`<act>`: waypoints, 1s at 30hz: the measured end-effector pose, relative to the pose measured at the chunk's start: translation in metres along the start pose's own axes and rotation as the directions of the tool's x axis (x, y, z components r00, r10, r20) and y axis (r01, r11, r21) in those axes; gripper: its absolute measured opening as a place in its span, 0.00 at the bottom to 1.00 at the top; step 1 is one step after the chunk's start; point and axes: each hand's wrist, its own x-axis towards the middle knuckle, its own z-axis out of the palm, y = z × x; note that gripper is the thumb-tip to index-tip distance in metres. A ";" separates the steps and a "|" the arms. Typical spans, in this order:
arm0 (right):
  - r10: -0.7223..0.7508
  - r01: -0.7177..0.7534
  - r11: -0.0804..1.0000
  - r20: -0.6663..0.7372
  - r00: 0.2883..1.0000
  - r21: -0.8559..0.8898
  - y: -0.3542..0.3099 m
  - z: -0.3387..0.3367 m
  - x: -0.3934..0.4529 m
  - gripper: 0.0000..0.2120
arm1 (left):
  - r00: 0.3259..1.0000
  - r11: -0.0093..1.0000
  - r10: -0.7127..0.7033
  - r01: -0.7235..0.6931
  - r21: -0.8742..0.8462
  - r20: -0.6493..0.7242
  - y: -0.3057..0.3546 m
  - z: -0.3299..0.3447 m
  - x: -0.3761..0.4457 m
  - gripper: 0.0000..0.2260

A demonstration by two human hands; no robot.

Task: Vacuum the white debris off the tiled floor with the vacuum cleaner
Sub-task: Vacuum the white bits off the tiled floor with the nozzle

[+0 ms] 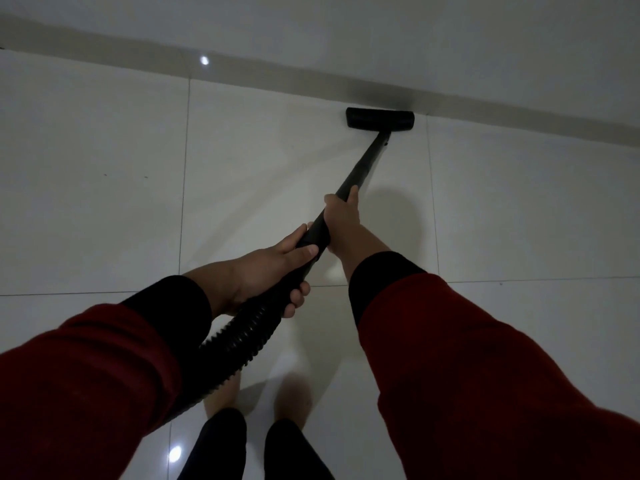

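Glossy pale tiled floor filling most of the view, thin grout lines crossing it, two small bright light reflections on its surface. Off-white wall at the top, a grey skirting strip running along its foot. Dark red sleeves with black cuffs reaching in from both lower corners. Long black vacuum wand slanting up and to the right from the middle of the view. Black ribbed flexible hose curving down and to the left from the wand's near end, passing under the left sleeve. Wide black floor nozzle flat on the tiles at the wand's far end, its far edge against or just beside the skirting, cannot tell which. Left hand wrapped around the wand just above the hose joint, thumb on top, fingers curled underneath. Right hand gripping the wand higher up, fingers closed round it. Bare feet and dark trouser legs at the bottom centre. White debris not made out anywhere on the tiles; only a few tiny dark specks at far left
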 end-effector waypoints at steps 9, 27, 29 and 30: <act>-0.046 0.046 0.999 0.001 0.999 -0.007 0.035 -0.045 -0.019 0.25 | 0.997 0.998 -0.056 0.058 -0.032 0.050 -0.031 0.036 -0.016 0.17; 0.064 -0.029 0.961 -0.123 0.990 0.275 0.214 -0.083 -0.156 0.24 | 0.968 0.952 -0.224 0.192 0.240 0.114 -0.179 0.054 -0.133 0.24; 0.067 -0.025 0.956 -0.134 0.989 0.291 0.236 -0.079 -0.174 0.24 | 0.963 0.942 -0.243 0.206 0.266 0.116 -0.198 0.049 -0.151 0.25; 0.068 -0.023 0.954 -0.141 0.988 0.300 0.246 -0.078 -0.183 0.24 | 0.961 0.939 -0.250 0.211 0.271 0.119 -0.207 0.047 -0.159 0.25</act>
